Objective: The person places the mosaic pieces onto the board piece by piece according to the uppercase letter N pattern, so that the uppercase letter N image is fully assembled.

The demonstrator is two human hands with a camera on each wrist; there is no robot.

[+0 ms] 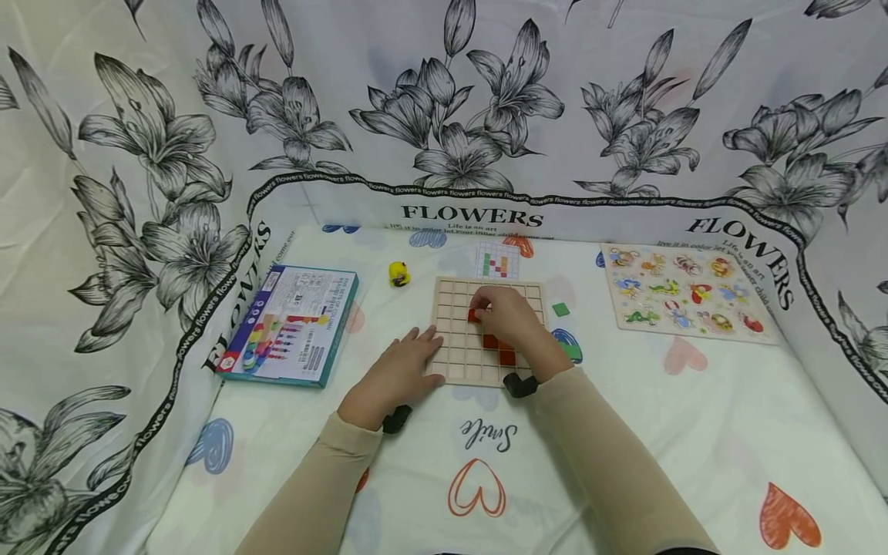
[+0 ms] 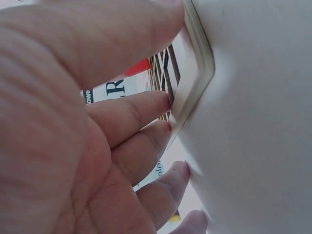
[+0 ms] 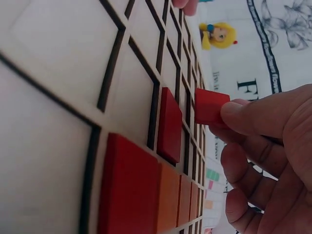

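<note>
A wooden grid board (image 1: 454, 366) lies on the cloth in front of me. My right hand (image 1: 509, 314) is over its upper middle, pinching a red square tile (image 3: 208, 106) between thumb and fingers, tilted against the grid. Red tiles (image 3: 129, 187) and an orange tile (image 3: 168, 195) sit in squares nearby; the hand partly hides them in the head view. At the board's left edge rests my left hand (image 1: 397, 374), fingers stretched out and touching the frame. A small card with a coloured grid pattern (image 1: 497, 260) lies behind the board.
A green tile (image 1: 560, 309) lies right of the board. Further right is a picture puzzle board (image 1: 687, 297). To the left are a flat game box (image 1: 291, 327) and a small yellow toy figure (image 1: 398, 274). Flower-printed cloth (image 1: 458, 116) rises behind.
</note>
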